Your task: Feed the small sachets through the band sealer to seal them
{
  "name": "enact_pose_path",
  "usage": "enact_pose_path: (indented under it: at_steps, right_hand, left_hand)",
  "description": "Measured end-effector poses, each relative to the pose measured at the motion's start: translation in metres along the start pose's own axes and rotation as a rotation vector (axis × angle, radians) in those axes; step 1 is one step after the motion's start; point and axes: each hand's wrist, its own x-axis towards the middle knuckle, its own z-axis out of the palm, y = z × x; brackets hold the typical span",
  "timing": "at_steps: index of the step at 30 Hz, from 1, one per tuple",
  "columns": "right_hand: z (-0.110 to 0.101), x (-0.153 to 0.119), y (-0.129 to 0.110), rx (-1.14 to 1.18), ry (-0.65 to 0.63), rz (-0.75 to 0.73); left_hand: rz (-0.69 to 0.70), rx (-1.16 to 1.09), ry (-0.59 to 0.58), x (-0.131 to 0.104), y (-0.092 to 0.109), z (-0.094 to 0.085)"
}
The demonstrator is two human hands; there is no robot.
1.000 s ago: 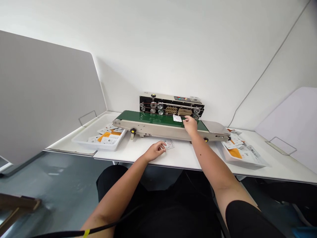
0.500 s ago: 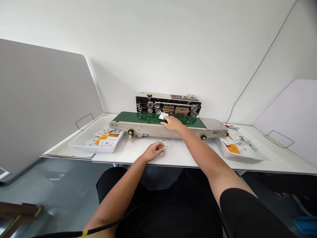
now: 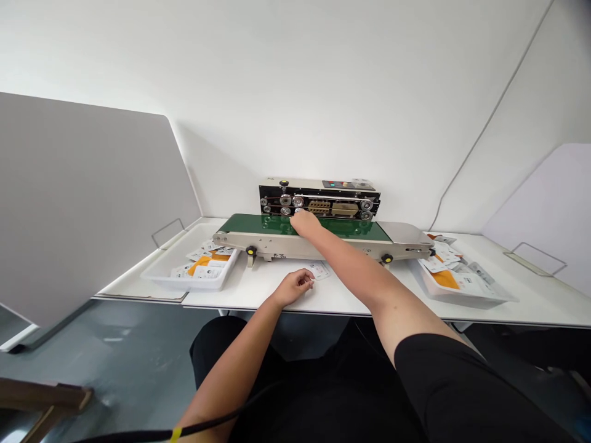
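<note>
My right hand (image 3: 305, 224) reaches over the green conveyor belt (image 3: 240, 223) to the metal rollers of a band sealing machine (image 3: 344, 195). Its fingers look closed; what they hold, if anything, is hidden behind the hand. My left hand (image 3: 293, 288) rests on the white table below the belt, its fingers curled together. A flat white printed packet (image 3: 320, 270) lies just beyond the left fingertips, partly under the machine's front edge. Whether those fingertips pinch its corner cannot be made out.
A clear plastic bin (image 3: 184, 283) with white and orange packets stands at the left, another bin (image 3: 480, 301) of similar packets at the right. Grey-white panels (image 3: 87, 203) rise at both sides. Black-and-yellow knobs (image 3: 251, 251) stick out from the conveyor's front.
My right hand has moved left and up to the rollers, and the white packet at its fingertips is out of sight. My left hand keeps its place. The view has shifted slightly.
</note>
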Motion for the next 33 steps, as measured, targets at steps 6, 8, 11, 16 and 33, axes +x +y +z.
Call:
enact_pose_path:
  at_steps: [6,8,11,16,33]
  right_hand:
    - [0.039,-0.077,-0.013,0.096,0.539,-0.115]
    - [0.061,-0.109,-0.016,0.206,0.593,-0.232]
    - [0.091,-0.150,-0.018,0.409,0.620,-0.379]
    - [0.121,-0.185,-0.026,0.839,0.514,-0.224]
    - [0.069,-0.185,0.073,1.330,-0.153,0.319]
  left_hand:
    - [0.006,-0.345,0.232,0.001,-0.002,-0.004]
    - [0.015,-0.529,0.324,0.001,-0.002,-0.005]
    - [-0.015,-0.659,0.450,-0.001,-0.001,-0.006]
    - [-0.079,-0.507,0.361,0.000,0.001,-0.004]
    - [-0.088,-0.270,0.112,0.003,0.007,0.004]
